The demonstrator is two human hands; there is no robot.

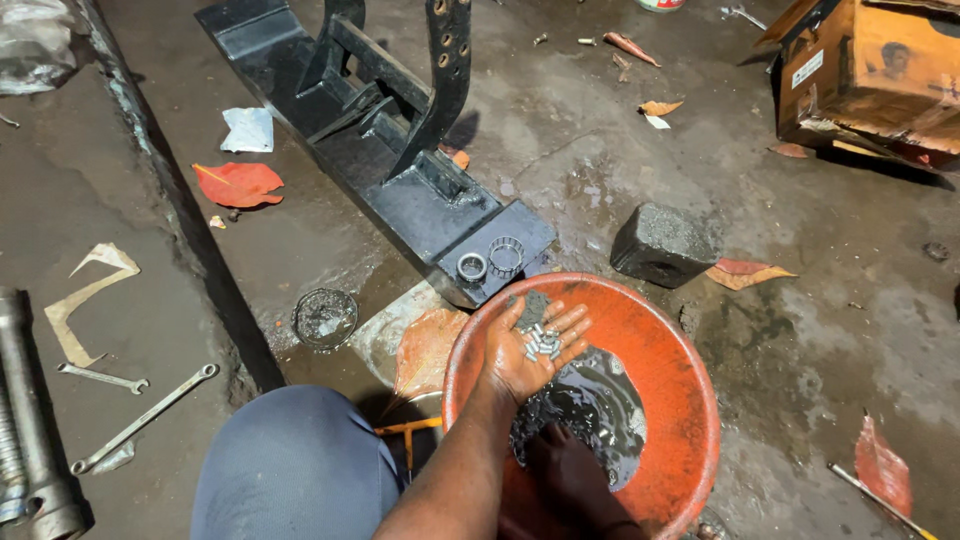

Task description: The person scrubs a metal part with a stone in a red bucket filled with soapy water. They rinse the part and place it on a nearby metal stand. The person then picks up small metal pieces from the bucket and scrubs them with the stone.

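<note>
— Two hands over one bowl, is that right?

— Yes. The left hand [527, 350] lies palm up with fingers spread flat, cupping a heap of small silver needle rollers [541, 343] above the round orange plastic basin [690, 400]. It grips nothing; the rollers simply rest on the palm.

— And the right hand [570, 465]?

— Down in the dark oily liquid [600, 410] at the bottom of the basin, fingers partly under the surface. I cannot tell whether it is flat or curled around something.

— What sits beyond the basin?

— Just past its far rim, a black steel bracket assembly [400, 150] lies on the wet concrete floor [600, 150]. On its near end stand a small silver bearing ring [472, 266] and, just beside it, a silver needle-bearing cage [506, 255]. To the right of these is a dark grey stone block [662, 243], with a dry orange leaf [745, 272] touching its corner.

— Anything on the left?

— A round grimy metal dish [324, 318] near the basin, then two silver spanners [130, 405] lying well apart from it on the raised slab. A red leaf [238, 184] is farther back. A brown cardboard box [870, 70] is at the far right corner. The person's knee in blue cloth [295, 465] is at the bottom edge.
</note>
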